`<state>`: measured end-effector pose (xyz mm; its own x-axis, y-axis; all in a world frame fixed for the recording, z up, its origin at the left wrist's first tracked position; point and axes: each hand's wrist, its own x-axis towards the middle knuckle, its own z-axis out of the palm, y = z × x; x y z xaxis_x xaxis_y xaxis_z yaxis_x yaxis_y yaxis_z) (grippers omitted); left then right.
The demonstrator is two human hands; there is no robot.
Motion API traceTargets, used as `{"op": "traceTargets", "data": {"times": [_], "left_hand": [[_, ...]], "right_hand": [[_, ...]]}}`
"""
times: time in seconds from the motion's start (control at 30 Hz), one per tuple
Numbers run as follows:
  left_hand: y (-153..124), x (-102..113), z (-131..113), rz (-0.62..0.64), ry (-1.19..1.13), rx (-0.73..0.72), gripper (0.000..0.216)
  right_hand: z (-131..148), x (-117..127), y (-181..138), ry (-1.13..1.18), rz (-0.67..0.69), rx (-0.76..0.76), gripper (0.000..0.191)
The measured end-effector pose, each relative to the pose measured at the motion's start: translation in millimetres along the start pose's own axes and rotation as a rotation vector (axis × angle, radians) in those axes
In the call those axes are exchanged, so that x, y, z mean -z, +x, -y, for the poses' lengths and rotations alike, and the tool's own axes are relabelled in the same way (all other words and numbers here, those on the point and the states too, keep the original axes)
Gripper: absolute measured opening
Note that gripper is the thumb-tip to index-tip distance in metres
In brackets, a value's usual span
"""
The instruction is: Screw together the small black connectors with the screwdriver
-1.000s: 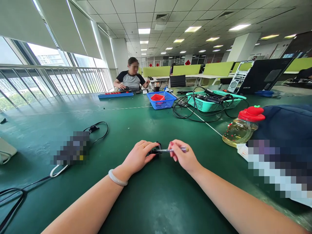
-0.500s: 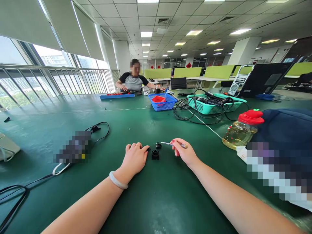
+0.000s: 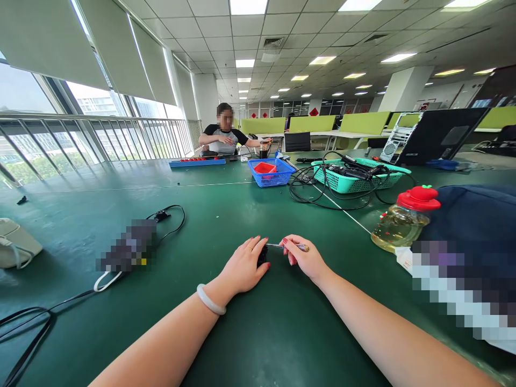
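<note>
My left hand, with a pale bangle at its wrist, curves round a small black part on the green table. Fingers lie along its far side and the thumb along its near side, hiding most of it. Only one dark mass shows there, so I cannot tell how many pieces it is. A slim screwdriver is pinched in my right hand, just to the right. Its thin metal shaft points left, and its tip reaches the black part's edge; whether they touch is unclear.
Leftward lie a cable and a beige object. Ahead stand a blue basket and a green basket of cables. A red-lidded bottle and dark blue bag are at right. Another person sits opposite.
My left hand has moved right and closed round the small black parts, which lay uncovered before. My right hand stays nearly in place with the screwdriver. The person opposite has raised their hands.
</note>
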<state>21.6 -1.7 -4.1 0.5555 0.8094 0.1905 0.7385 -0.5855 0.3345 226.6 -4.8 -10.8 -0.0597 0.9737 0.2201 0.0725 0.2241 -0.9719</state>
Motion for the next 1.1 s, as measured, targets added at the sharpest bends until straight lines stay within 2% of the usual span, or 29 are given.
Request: {"op": "traceTargets", "data": {"times": [0.1, 0.23, 0.37, 0.57, 0.73, 0.9, 1.0, 1.1], "left_hand": [[0.8, 0.1, 0.7, -0.024, 0.000, -0.051, 0.053], [-2.5, 4.3, 3.3, -0.049, -0.045, -0.134, 0.053], [-3.6, 6.8, 1.8, -0.043, -0.056, -0.112, 0.046], [0.3, 6.5, -11.0, -0.019, 0.035, -0.086, 0.039], [-5.7, 7.2, -20.6, -0.005, 0.101, -0.097, 0.022], [-34.4, 13.8, -19.4, -0.023, 0.030, -0.062, 0.020], [-67.5, 28.1, -9.2, -0.009, -0.023, -0.067, 0.019], [-109.5, 49.6, 14.2, 0.004, -0.018, 0.031, 0.020]], "right_hand": [[-0.1, 0.7, 0.8, 0.024, -0.025, 0.011, 0.044], [-1.9, 2.1, 2.4, 0.093, -0.090, -0.022, 0.046], [-2.3, 2.2, 4.2, 0.149, -0.144, -0.034, 0.044], [-2.9, 6.8, 8.9, 0.229, -0.354, -0.012, 0.037], [-2.1, 9.2, 7.4, 0.235, -0.401, -0.010, 0.036], [1.2, 8.9, 3.1, 0.222, -0.393, -0.005, 0.037], [2.5, 9.6, 1.8, 0.227, -0.387, -0.016, 0.037], [2.2, 10.6, 1.7, 0.231, -0.374, -0.027, 0.037]]}}
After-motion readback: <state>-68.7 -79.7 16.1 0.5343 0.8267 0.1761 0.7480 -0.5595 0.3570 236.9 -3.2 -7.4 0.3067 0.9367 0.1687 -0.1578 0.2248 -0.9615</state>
